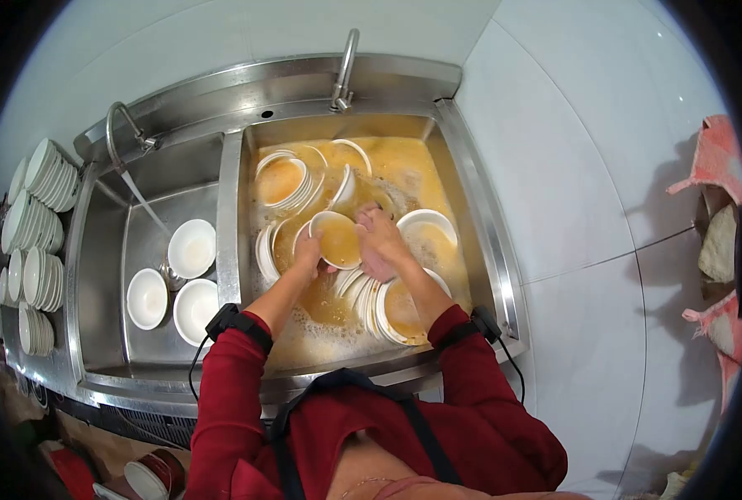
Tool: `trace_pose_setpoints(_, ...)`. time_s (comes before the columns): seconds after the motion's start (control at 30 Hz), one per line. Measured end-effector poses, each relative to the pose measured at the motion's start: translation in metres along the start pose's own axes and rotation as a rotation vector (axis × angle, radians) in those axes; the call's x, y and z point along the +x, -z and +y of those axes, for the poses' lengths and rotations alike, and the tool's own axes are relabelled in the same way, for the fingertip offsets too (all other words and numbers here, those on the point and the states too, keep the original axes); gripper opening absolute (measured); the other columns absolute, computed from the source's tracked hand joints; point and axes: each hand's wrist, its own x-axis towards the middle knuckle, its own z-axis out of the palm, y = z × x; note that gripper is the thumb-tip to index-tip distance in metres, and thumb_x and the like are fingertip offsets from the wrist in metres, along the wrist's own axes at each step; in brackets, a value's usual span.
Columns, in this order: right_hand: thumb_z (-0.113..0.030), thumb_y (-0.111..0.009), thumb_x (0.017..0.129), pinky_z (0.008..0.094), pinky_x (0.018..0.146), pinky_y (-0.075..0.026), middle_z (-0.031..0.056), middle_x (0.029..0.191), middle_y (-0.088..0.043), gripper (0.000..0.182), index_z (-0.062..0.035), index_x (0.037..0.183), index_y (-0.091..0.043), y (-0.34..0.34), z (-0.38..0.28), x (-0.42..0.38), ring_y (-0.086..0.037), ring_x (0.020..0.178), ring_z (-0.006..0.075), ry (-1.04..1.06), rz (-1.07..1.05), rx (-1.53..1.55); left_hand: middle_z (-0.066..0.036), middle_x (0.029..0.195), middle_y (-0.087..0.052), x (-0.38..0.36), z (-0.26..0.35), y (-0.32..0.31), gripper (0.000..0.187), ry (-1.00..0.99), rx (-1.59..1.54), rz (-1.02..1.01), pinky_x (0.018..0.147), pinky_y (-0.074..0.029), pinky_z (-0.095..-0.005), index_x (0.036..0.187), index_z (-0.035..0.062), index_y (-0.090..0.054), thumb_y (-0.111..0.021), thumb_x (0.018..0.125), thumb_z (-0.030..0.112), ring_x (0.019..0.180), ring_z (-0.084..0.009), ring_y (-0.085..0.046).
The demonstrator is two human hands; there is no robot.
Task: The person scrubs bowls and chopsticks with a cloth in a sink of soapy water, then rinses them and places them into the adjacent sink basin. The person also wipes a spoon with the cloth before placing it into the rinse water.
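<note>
My left hand (307, 252) grips the rim of a white bowl (337, 240) that is tilted, with yellowish, murky liquid in it. Closed round a pinkish cloth (377, 265), my right hand (379, 232) is at the bowl's right side. Both hands are over the right sink basin (421, 125), which holds cloudy orange-yellow water. Around them, white dishes lie partly sunk: a stack of bowls (302, 185) at the back left, a bowl (427, 223) to the right, and stacked dishes (372, 302) in front. The water hides their lower parts.
Three white bowls (192, 248) sit in the left basin (104, 333), where a tap (114, 137) runs. Stacked white dishes (42, 225) line the counter at far left. Another tap (345, 75) rises behind the right basin. Pink cloths (712, 158) hang by the right wall.
</note>
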Motion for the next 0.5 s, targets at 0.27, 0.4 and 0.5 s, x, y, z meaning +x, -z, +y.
trace_pose_setpoints(0.27,-0.01,-0.053,0.081,0.0462,0.09,-0.037,0.0238,0.121,-0.043,0.048,0.0005,0.126,-0.04,-0.09,0.028,0.012,-0.045,0.108,0.0396,0.39,0.066,-0.587,-0.012,0.109,-0.059,0.052,-0.058,0.009,0.034,-0.064,-0.098,0.099,0.082,-0.046,-0.0375,0.123,0.0098,-0.048,-0.043,0.095,0.028,0.1,-0.0271,-0.055)
trace_pose_setpoints(0.4,-0.005,-0.055,0.078,0.0401,0.09,-0.04,0.0198,0.112,-0.049,0.055,-0.0002,0.129,-0.036,-0.097,0.015,0.03,-0.05,0.102,0.0336,0.44,-0.527,-0.15,-0.009,0.113,-0.058,0.004,0.008,0.009,0.046,0.423,-0.17,0.053,0.071,-0.05,-0.0493,0.117,0.0145,-0.053,-0.034,0.093,0.049,0.094,-0.0271,-0.057)
trace_pose_setpoints(0.5,0.002,-0.055,0.075,0.037,0.086,-0.041,0.0164,0.103,-0.049,0.058,-0.0036,0.129,-0.038,-0.103,-0.002,0.033,-0.051,0.098,0.0287,0.252,-0.434,0.573,-0.006,0.109,-0.059,-0.007,0.02,0.025,0.049,0.391,-0.082,-0.206,0.064,-0.051,-0.0524,0.113,0.0203,-0.055,-0.033,0.089,0.057,0.09,-0.0252,-0.058)
